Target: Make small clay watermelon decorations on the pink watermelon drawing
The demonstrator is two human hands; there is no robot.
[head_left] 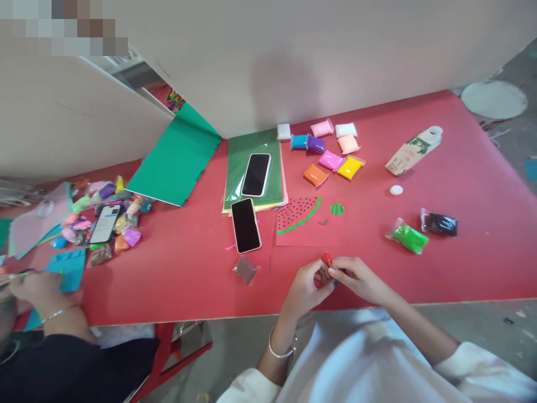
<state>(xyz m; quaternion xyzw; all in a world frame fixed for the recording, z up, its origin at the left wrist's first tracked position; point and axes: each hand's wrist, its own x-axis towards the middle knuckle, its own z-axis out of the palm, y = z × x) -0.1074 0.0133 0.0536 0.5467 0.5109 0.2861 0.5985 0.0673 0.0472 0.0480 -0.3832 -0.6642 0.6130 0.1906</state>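
Item 1: red lump (326,258) (modelling clay, by the look of it), held up between the fingertips, just off the near edge of the watermelon sheet (302,239).

Item 2: left hand (308,285), on the near side of the watermelon sheet; fingers curled most of the way in, tips on the red lump.

Item 3: right hand (356,277), beside the left, thumb and fingers drawn together on the same piece. Which of the hands bears more of it cannot be told.

Handling note: a light, even pinch, with small turns between presses, should suit soft stuff best; hard squeezing would probably flatten it or leave dents. Working slightly clear of the watermelon sheet seems prudent, since a dropped piece could mark the green rind (306,219).

Surroundings, all on the red worktop (482,263): orange packet (315,175) and yellow packet (351,167), beyond the watermelon sheet; green packet (410,237) and black packet (439,223), to its right; white cap (396,190), right and slightly beyond; brown packet (245,269), left and nearer; dark-screened phone (246,225), just left.
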